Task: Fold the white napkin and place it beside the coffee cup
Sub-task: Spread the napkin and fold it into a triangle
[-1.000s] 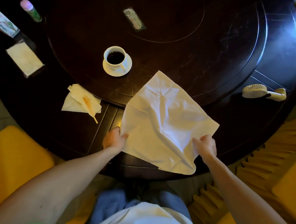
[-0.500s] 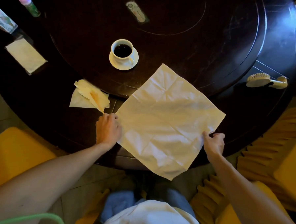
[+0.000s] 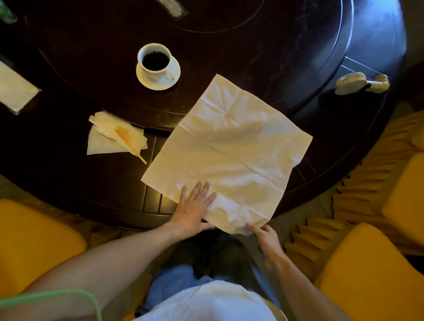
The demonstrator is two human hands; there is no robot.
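Observation:
The white napkin (image 3: 230, 154) lies unfolded and creased on the dark round table (image 3: 248, 35), its near corner hanging over the table's front edge. My left hand (image 3: 192, 211) rests flat with spread fingers on the napkin's near left edge. My right hand (image 3: 265, 233) pinches the napkin's near corner at the table edge. The white coffee cup (image 3: 154, 60), filled with dark coffee, stands on its saucer (image 3: 174, 80) just beyond the napkin's far corner.
Crumpled used napkins with a wooden stick (image 3: 116, 136) lie left of the napkin. A tissue holder (image 3: 5, 85) sits at far left, a small hand fan (image 3: 360, 82) at right. Yellow chairs (image 3: 26, 243) flank me on both sides.
The napkin now lies flatter and nearer the cup. My left hand moved from the napkin's left corner to lie flat on its near edge. My right hand shifted left to the near corner.

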